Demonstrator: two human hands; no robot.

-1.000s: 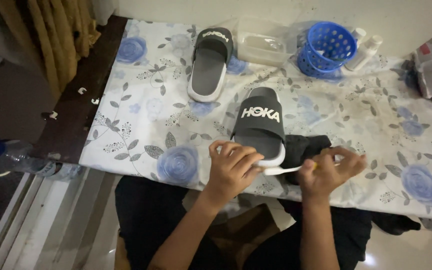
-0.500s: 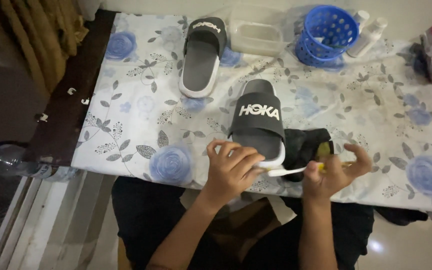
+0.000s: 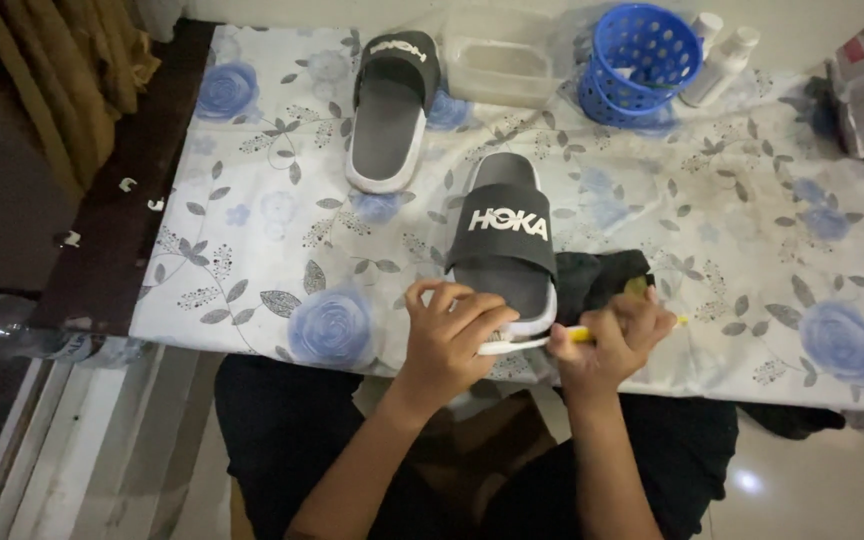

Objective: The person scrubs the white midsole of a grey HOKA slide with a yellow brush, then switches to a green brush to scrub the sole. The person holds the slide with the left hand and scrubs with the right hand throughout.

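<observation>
Head view: left hand [image 3: 449, 335] grips the near slipper's [image 3: 505, 245] heel at six o'clock; right hand [image 3: 614, 338] is closed around a toothbrush [image 3: 524, 344] against its sole edge. At twelve, a clear tub [image 3: 500, 70] and blue basket [image 3: 634, 60]; contents unclear.

Left hand [image 3: 449, 335] steadying black slide sandal [image 3: 505, 243], right hand [image 3: 614, 340] gripping toothbrush [image 3: 542, 341]

A cloth with blue roses and grey leaves [image 3: 252, 240] covers most of the tabletop, leaving a dark wooden strip [image 3: 132, 190] bare along its left edge. Mustard curtains [image 3: 62, 70] hang beyond. The pale tiled floor [image 3: 812, 490] shines below.
</observation>
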